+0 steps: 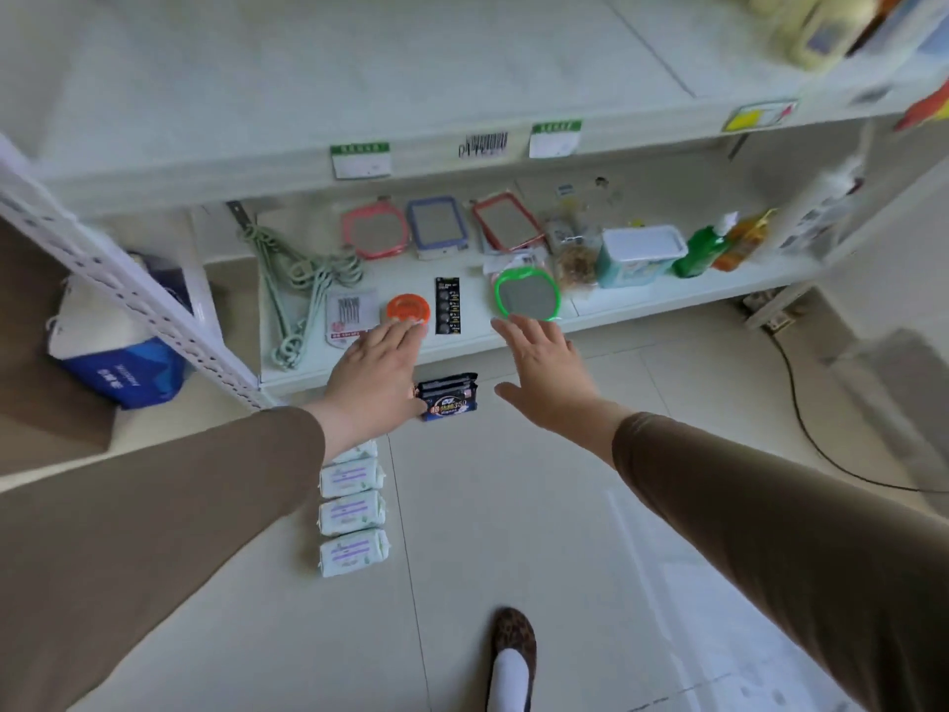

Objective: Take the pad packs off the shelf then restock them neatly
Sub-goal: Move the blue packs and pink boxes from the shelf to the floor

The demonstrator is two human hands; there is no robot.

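Both hands are stretched out toward the lower shelf (667,295) at the middle of the frame, and nothing is held in either. Left hand (377,372) is spread flat with straight fingers, its fingertips over the orange round tin (407,308); whether it is touched cannot be told. Right hand (544,370) is likewise open, its fingertips just below the green-rimmed mirror (528,295).

No pad packs are seen on either shelf level, so the removal step is judged to be done, as far as can be shown. White pad packs (353,511) are laid in a row on the floor (513,506) at lower centre, the topmost partly hidden under the left forearm, and a dark pad pack (449,397) is set on the floor between the two wrists, just below the shelf edge. Restocking is judged not yet begun; every pack remains to be lifted back and lined up.

On the lower shelf are kept green hangers (298,280), framed mirrors (436,226), a card of batteries (448,305), a white-lidded tub (639,254) and a green bottle (703,249). What the tub contains cannot be seen. A blue and white bag (115,352) is stood at the left of the frame, its contents hidden.
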